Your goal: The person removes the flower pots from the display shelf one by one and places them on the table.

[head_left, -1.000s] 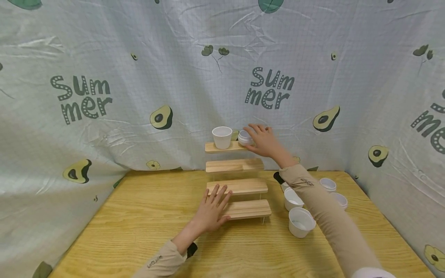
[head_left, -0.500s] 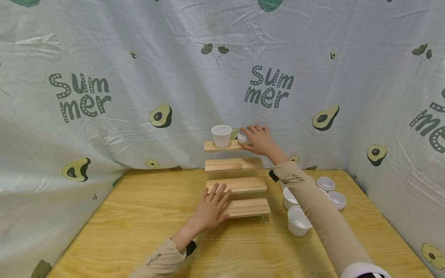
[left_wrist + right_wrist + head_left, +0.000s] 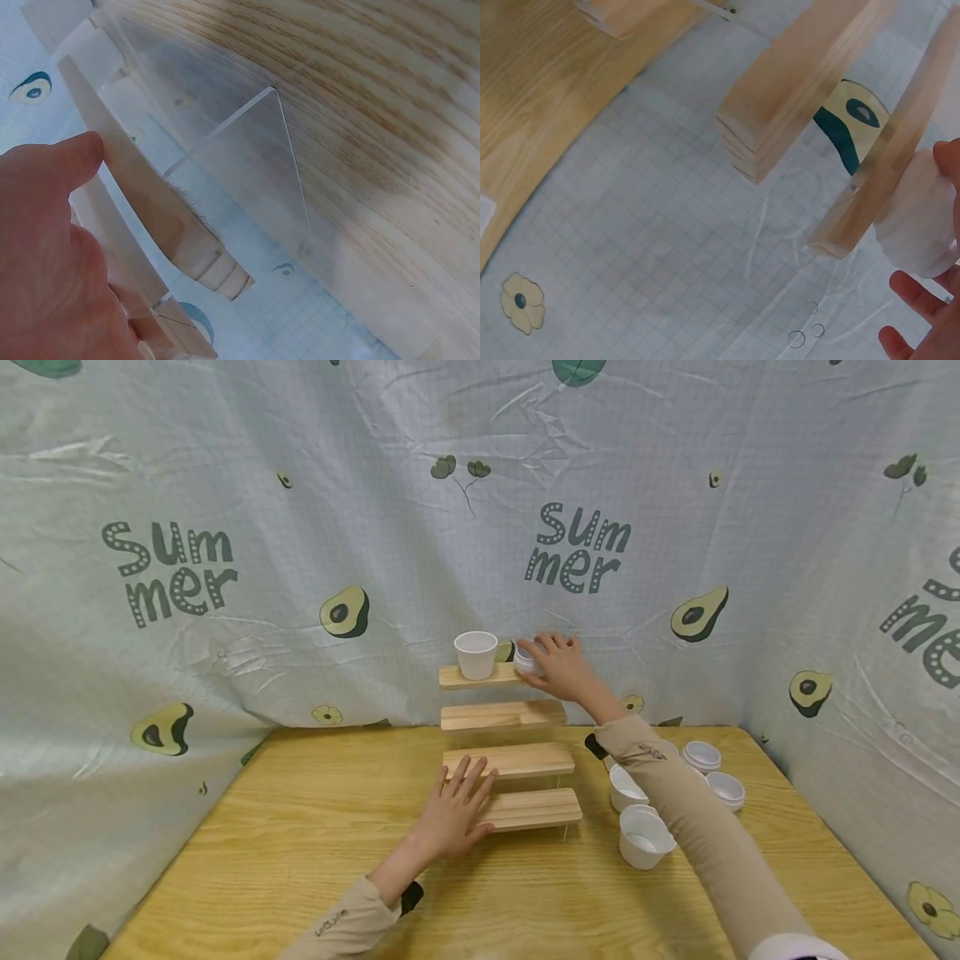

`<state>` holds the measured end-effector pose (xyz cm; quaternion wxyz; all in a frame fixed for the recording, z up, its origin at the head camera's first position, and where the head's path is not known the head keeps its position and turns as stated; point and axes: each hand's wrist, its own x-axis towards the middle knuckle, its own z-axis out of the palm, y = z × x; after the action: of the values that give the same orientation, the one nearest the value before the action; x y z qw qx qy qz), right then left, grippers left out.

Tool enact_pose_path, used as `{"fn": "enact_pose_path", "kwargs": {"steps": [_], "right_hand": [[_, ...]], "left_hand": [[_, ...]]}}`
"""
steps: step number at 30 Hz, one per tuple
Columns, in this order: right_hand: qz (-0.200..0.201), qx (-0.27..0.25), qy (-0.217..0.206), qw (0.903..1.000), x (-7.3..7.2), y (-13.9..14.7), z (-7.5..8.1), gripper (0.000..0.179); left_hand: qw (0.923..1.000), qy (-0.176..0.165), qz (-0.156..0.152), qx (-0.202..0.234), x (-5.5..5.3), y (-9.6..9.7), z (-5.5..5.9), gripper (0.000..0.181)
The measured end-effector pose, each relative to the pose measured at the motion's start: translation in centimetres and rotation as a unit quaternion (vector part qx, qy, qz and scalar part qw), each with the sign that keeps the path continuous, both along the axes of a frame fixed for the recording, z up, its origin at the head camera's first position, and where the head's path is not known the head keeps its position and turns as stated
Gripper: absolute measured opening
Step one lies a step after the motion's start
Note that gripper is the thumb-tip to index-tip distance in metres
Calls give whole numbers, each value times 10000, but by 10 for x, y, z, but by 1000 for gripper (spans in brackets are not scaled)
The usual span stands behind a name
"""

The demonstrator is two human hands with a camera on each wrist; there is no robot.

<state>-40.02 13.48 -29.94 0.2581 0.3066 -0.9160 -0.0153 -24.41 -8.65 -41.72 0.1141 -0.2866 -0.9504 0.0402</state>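
Note:
On the top board of a stepped wooden display stand [image 3: 504, 716], a taller white plastic cup [image 3: 476, 657] stands upright at the left. To its right, my right hand [image 3: 564, 670] holds a low ridged white cup [image 3: 524, 661] on the same board. In the right wrist view, the thumb and a finger touch this white cup [image 3: 919, 225], while other fingers spread below it. My left hand [image 3: 452, 817] rests at the left end of the two lower boards with fingers straight and spread. The left wrist view shows its thumb against a board [image 3: 161, 214].
Several white cups stand right of the stand, including a front cup [image 3: 645, 839] and one farther right [image 3: 726, 789]; my right sleeve [image 3: 693, 827] partly covers the group. Clear panels [image 3: 247, 150] support the boards. A printed curtain [image 3: 390, 527] hangs behind the wooden table [image 3: 315, 827].
My right hand has shifted slightly left around the low cup on the top board. The left hand stays in place.

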Motion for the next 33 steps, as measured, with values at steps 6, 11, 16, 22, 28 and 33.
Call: {"fn": "enact_pose_path", "kwargs": {"steps": [6,11,16,22,28,33], "right_hand": [[279,-121,118,9995,10,7,-5,52],[351,-180,17,9992,20,13,-7,53],[564,-170,172,9981,31,21,-11,56],[802,-61,451,9957,45,30,-17,53],[940,85,690,9931,60,36,-24,50],[1056,59,642,9923,72,46,-28,52]], "left_hand": [[9999,87,-85,67,0,-1,-2,70],[9977,504,-330,321,-4,-3,-11,71],[9968,571,-382,410,-4,-4,-12,70],[9960,587,-433,507,-5,-5,-13,71],[9988,238,-225,364,-1,-4,-5,68],[9999,100,-69,118,-1,-1,-2,68]]}}
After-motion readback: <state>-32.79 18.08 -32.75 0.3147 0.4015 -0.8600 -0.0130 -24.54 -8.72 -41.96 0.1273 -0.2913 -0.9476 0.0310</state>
